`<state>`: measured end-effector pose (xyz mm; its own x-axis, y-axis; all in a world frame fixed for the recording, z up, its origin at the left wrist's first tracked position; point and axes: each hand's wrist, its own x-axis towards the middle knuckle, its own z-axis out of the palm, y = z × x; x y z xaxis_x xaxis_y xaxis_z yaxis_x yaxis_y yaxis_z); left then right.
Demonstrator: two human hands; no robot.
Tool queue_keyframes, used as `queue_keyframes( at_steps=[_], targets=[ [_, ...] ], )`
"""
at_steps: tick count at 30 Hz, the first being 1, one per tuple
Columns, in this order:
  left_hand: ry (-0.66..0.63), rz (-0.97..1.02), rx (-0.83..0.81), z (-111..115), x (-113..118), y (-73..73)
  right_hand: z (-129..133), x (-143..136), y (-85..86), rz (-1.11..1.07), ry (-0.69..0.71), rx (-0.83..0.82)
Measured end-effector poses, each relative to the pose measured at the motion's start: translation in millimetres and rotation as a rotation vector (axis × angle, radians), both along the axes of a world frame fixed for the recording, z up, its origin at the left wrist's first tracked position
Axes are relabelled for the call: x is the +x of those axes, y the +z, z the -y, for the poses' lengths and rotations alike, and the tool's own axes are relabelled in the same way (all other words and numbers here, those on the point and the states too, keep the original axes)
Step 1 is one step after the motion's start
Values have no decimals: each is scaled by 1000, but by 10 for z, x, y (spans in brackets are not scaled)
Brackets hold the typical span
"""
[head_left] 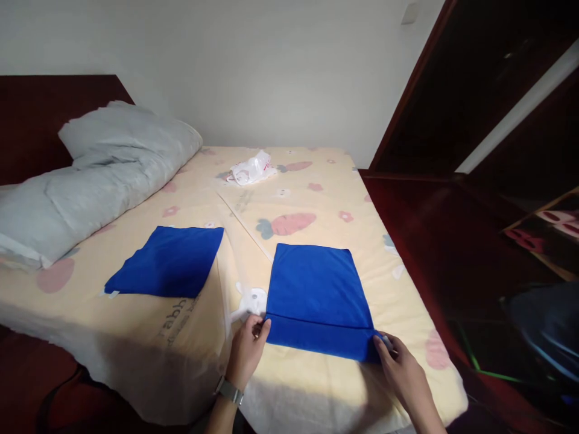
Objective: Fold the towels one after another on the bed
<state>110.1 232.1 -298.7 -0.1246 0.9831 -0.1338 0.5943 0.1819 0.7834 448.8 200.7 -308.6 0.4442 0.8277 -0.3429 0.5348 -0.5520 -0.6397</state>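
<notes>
A blue cloth lies spread on the bed in front of me, its near edge folded over into a flat strip. My left hand, with a watch on the wrist, pinches the left end of that strip. At the opposite end, my right hand is closed on the strip's right corner, where a small pale bit shows by the fingers. To the left lies a second blue cloth, flat, with a small white tag at its near left corner and touched by neither hand.
The bed sheet is pale yellow with carrots, flowers and rabbits. A crumpled white plastic bag sits towards the wall. On the left, a grey quilt is heaped by the dark headboard. Shoes stand on a rack at right.
</notes>
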Motion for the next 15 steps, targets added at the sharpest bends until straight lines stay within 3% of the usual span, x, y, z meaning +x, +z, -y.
queue_keyframes(
  at_steps=[9,15],
  targets=[
    [25,221,-1,0,25,-130,13,18,-4,13,45,-50],
    [37,201,55,-7,89,-97,-12,-12,24,35,94,-72]
  ],
)
